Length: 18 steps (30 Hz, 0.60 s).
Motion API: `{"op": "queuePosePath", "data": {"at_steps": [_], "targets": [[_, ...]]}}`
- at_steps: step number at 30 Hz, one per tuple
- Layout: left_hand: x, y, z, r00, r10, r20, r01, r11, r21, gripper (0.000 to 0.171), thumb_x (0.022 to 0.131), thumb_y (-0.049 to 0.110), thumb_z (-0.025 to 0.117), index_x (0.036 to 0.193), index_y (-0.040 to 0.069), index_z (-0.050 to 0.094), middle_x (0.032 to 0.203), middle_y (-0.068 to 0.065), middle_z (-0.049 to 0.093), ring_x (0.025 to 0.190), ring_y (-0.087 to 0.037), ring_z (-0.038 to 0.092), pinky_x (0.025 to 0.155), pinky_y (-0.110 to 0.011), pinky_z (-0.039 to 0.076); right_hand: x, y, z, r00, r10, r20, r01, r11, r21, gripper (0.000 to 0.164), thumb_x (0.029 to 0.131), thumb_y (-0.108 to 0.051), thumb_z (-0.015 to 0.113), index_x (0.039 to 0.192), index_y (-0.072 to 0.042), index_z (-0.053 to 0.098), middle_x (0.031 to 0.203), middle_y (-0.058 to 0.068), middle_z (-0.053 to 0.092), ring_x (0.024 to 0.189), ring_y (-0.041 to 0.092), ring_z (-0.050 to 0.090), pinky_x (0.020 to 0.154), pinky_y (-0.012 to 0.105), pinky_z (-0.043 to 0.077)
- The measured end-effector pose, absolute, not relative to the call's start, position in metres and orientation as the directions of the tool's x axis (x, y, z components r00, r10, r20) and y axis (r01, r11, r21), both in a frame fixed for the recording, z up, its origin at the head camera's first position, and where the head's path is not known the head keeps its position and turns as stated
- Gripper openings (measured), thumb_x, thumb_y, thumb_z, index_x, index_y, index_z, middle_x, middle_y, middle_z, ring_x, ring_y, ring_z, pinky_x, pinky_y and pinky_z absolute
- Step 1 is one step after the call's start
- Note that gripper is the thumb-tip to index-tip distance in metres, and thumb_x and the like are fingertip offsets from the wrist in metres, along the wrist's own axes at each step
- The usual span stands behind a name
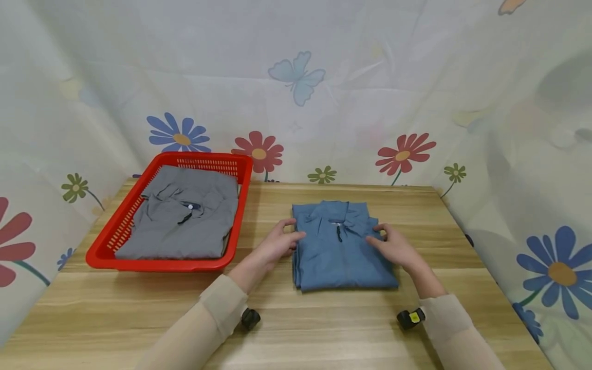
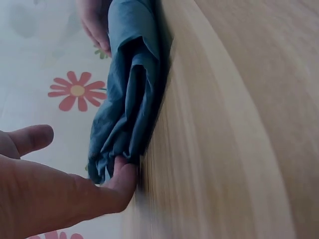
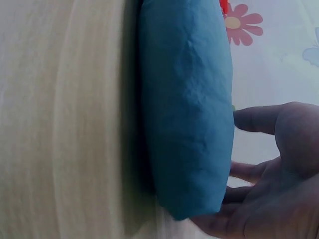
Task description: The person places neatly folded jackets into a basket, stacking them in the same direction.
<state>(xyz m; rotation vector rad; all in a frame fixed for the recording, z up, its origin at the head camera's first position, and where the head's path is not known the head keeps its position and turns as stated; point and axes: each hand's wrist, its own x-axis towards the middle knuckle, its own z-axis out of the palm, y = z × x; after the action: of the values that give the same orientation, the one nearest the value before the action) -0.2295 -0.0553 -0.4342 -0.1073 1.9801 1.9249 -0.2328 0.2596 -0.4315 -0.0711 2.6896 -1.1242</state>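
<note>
A folded blue collared shirt (image 1: pixel 344 257) lies on the wooden table, with a small black tab hanging at its neck. My left hand (image 1: pixel 279 244) is at the shirt's left edge. In the left wrist view a fingertip (image 2: pixel 122 181) touches the stacked folds, while the thumb stands apart from them. At the opposite edge is my right hand (image 1: pixel 395 247), its thumb over the top of the shirt. The right wrist view shows that hand (image 3: pixel 284 184) spread beside the smooth rounded fold, some fingers partly hidden behind it.
To the left stands a red plastic basket (image 1: pixel 168 265) holding folded grey clothing (image 1: pixel 194 231) with a similar black tab. The wooden table (image 1: pixel 324 334) meets a flower-printed cloth (image 1: pixel 351 118) at its back and sides. Each wrist carries a small black device (image 1: pixel 250 319).
</note>
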Motion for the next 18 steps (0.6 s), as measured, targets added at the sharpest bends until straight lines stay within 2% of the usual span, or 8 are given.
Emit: {"op": "queuePosePath", "data": {"at_steps": [11, 15, 18], "targets": [[-0.2318, -0.0528, -0.4346, -0.924, 0.173, -0.34, -0.343, 0.011, 0.939, 0.063, 0.101, 0.018, 0.063, 0.156, 0.01, 0.034, 0.159, -0.024, 0.032, 0.136, -0.04, 0.041, 0.114, -0.053, 0.034, -0.233, 0.2642, -0.438, -0.964, -0.19, -0.185, 0.035, 0.598, -0.801, 0.057, 0.106, -0.031, 0.058, 0.148, 0.004, 0.042, 0.139, 0.03, 0.048, 0.123, 0.04, 0.05, 0.1, 0.054, 0.044], [-0.2302, -0.0541, -0.4342, -0.927, 0.181, -0.327, -0.331, 0.011, 0.944, 0.064, 0.101, 0.016, 0.063, 0.158, 0.015, 0.033, 0.163, -0.021, 0.026, 0.141, -0.037, 0.037, 0.116, -0.055, 0.031, -0.2332, 0.265, -0.4382, -0.96, -0.209, -0.185, 0.035, 0.566, -0.824, 0.056, 0.107, -0.028, 0.058, 0.149, 0.004, 0.041, 0.142, 0.031, 0.045, 0.125, 0.041, 0.047, 0.103, 0.056, 0.041], [-0.2285, -0.056, -0.4342, -0.932, 0.193, -0.306, -0.307, 0.023, 0.951, 0.064, 0.101, 0.014, 0.064, 0.158, 0.018, 0.035, 0.166, -0.018, 0.019, 0.142, -0.035, 0.034, 0.117, -0.057, 0.028, -0.2342, 0.2652, -0.4377, -0.957, -0.221, -0.19, 0.038, 0.552, -0.833, 0.055, 0.106, -0.023, 0.057, 0.152, 0.0, 0.038, 0.146, 0.033, 0.04, 0.13, 0.044, 0.044, 0.106, 0.06, 0.038]]}}
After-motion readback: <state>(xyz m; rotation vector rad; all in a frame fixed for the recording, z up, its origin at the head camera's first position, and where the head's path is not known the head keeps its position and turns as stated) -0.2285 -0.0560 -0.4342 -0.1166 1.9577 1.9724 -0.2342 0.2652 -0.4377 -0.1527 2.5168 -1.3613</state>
